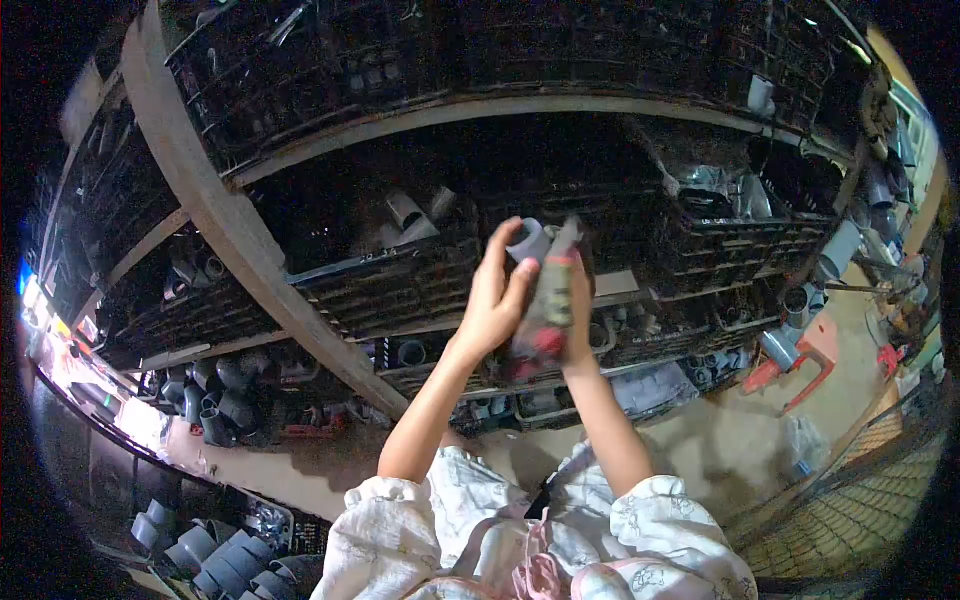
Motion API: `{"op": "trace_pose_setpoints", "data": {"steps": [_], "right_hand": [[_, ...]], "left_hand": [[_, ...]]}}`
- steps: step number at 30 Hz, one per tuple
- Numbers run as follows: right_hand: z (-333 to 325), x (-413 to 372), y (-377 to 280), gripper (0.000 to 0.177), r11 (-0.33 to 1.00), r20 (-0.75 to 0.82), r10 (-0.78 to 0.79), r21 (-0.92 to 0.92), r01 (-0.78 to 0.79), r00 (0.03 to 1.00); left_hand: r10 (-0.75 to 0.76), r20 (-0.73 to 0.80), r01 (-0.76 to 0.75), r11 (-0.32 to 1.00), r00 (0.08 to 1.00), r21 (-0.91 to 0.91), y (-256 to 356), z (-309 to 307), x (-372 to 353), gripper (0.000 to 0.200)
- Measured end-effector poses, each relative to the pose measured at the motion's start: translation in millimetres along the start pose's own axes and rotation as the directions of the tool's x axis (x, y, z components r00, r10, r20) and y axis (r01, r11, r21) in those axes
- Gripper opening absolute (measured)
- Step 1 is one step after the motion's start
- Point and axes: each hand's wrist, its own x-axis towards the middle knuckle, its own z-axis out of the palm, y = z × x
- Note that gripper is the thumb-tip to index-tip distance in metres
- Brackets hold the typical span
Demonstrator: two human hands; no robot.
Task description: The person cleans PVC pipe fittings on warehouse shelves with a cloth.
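Note:
Near the middle of the head view, my left hand [497,294] is closed around a short grey pipe fitting [528,240], whose round opening faces up. Just right of it, my right hand [579,315] is wrapped round a cloth [550,300] with red, green and grey patches, blurred by motion. The cloth lies close beside the fitting; whether they touch I cannot tell. The fingers of my right hand are mostly hidden behind the cloth.
Black crates [730,250] with pipe fittings stand on a metal shelf rack [200,200] in front. Grey pipe pieces [235,560] lie at the lower left. A red stool [815,360] is on the floor at the right, near a plastic bag [803,445].

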Motion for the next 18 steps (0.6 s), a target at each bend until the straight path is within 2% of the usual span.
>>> {"op": "trace_pose_setpoints", "data": {"steps": [1,3,4,5,6,7,8,9,11,12,13,15,16,17,18], "right_hand": [[-9,10,9,0.036,0.783,0.142,0.185,0.576,-0.234,0.972],[-19,3,18,0.036,0.839,0.165,0.128,0.507,-0.195,0.978],[-11,0,9,0.038,0.942,0.067,0.054,0.326,-0.073,0.996],[-3,-7,6,0.041,0.983,-0.003,0.036,0.179,-0.035,0.999],[5,-15,3,0.045,1.000,-0.074,0.018,0.024,-0.016,0.997],[9,-22,4,0.049,0.991,-0.087,-0.118,-0.074,0.112,0.989],[11,-21,1,0.047,0.962,-0.128,-0.198,-0.216,0.167,0.972],[11,-17,-6,0.044,0.911,-0.155,-0.282,-0.353,0.214,0.947],[1,-8,-23,0.033,0.988,-0.074,-0.117,-0.106,0.109,0.990],[0,-2,-25,0.025,0.996,-0.061,-0.083,0.030,0.085,0.995],[-2,0,-24,0.027,0.995,-0.046,-0.046,0.085,0.050,0.998],[-2,2,-18,0.032,0.964,-0.085,0.107,0.253,-0.083,0.991],[-7,0,-17,0.036,0.873,-0.005,0.294,0.408,-0.266,0.956],[-10,-5,-17,0.036,0.824,0.064,0.345,0.457,-0.335,0.936],[-11,-8,-11,0.036,0.835,0.046,0.325,0.455,-0.309,0.945]], "left_hand": [[-0.022,0.077,0.021,1.000,0.997,0.023,2,2,-5,0.044],[0.123,0.009,-0.122,0.974,0.992,0.190,4,12,-11,0.043],[0.200,-0.065,-0.176,0.948,0.978,0.263,4,15,-8,0.043],[0.200,-0.142,-0.156,0.949,0.969,0.275,3,16,-5,0.043],[0.150,-0.170,-0.105,0.964,0.974,0.244,-3,16,-1,0.042],[0.098,-0.197,-0.055,0.976,0.975,0.211,-5,15,4,0.042],[-0.099,-0.070,0.094,0.993,0.993,-0.072,-2,9,4,0.042],[-0.073,-0.063,0.063,0.988,0.995,-0.140,-8,11,4,0.041],[-0.014,-0.012,0.014,0.999,1.000,-0.049,-16,11,1,0.043],[-0.103,-0.001,0.103,0.993,0.995,-0.050,-8,11,-2,0.045],[-0.193,0.013,0.193,0.972,0.981,-0.134,-4,10,-2,0.050],[-0.028,0.083,0.024,0.998,0.996,0.051,-10,4,-5,0.054],[-0.069,0.132,0.061,0.996,0.989,0.069,1,2,-5,0.057],[-0.002,0.130,-0.022,0.983,0.992,0.183,16,0,-7,0.052],[0.011,0.114,-0.034,0.977,0.993,0.208,13,1,-6,0.047]]}}
